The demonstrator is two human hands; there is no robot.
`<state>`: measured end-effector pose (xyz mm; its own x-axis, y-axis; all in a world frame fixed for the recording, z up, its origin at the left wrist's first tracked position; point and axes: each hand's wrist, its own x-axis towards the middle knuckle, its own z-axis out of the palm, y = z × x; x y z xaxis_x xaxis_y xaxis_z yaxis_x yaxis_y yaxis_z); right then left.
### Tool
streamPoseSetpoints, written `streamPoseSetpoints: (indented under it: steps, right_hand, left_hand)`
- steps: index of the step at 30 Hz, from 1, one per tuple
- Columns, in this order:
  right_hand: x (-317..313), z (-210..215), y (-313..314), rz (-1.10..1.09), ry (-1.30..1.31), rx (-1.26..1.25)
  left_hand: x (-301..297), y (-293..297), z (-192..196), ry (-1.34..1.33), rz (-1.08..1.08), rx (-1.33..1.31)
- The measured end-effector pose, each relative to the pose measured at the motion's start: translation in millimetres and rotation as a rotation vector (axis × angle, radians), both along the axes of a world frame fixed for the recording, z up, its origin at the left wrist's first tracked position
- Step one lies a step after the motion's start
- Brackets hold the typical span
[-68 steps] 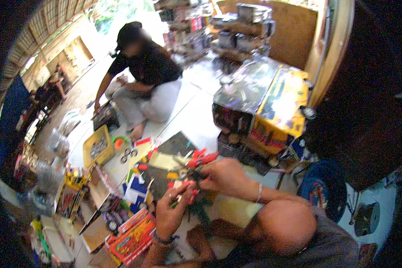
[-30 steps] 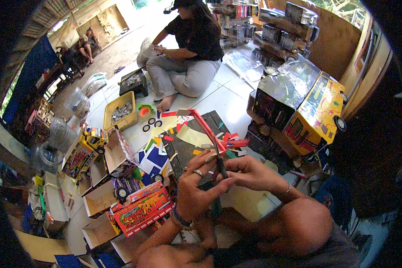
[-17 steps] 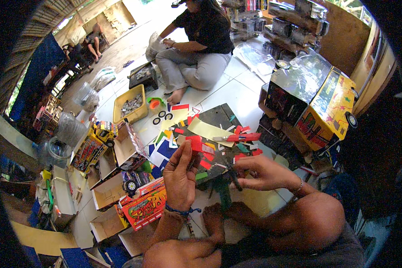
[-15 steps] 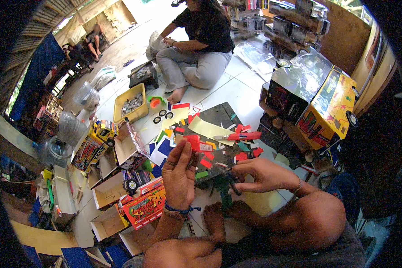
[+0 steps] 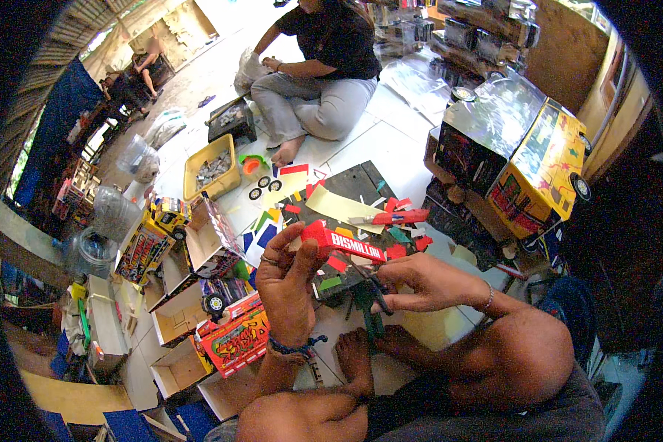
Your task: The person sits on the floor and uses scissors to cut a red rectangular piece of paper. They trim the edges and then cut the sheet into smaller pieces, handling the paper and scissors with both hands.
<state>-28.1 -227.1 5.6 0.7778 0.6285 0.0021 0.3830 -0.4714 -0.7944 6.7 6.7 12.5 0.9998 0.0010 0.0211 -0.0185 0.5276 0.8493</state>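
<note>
Near the center of the frame the left hand is pinching a red lettered strip, just right of it the right hand is gripping a dark-handled tool, beyond them a dark board is bearing colored scraps, and at upper center a person is sitting.

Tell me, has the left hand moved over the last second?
Yes, leftward against the dark board: the left hand, earlier in front of it and close to the right hand, is now near its left edge.
</note>
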Motion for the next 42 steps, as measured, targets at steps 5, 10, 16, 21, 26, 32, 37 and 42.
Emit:
streamPoseSetpoints:
  steps: [5,10,16,21,26,32,37,42]
  right_hand:
    - [-2.0,10.7,1.7,-0.019,0.075,0.038]
    - [-2.0,11.9,4.4,-0.026,0.012,0.178]
    - [-0.8,13.7,1.3,0.008,0.123,0.044]
    - [-2.3,16.5,4.5,-0.005,0.125,0.117]
    - [-3.0,15.7,3.9,-0.017,0.117,0.104]
    - [-1.3,11.8,2.5,0.006,0.088,0.059]
    - [-3.1,13.4,-1.2,0.022,0.095,0.052]
    - [-2.8,13.4,-8.3,0.037,0.162,0.117]
  left_hand:
    - [-1.6,-2.8,4.3,0.003,-0.014,0.032]
    - [-2.1,-5.5,6.8,0.006,-0.026,0.069]
    - [-0.8,-6.9,4.5,0.037,-0.052,0.012]
    - [0.2,-6.6,4.8,0.052,-0.055,-0.003]
    - [0.0,-6.7,6.0,0.055,-0.046,0.003]
    - [2.0,-5.1,0.3,0.102,-0.031,0.012]
    - [4.0,-5.4,-8.3,0.067,0.004,0.031]
    - [8.3,3.2,-7.0,0.076,0.086,-0.016]
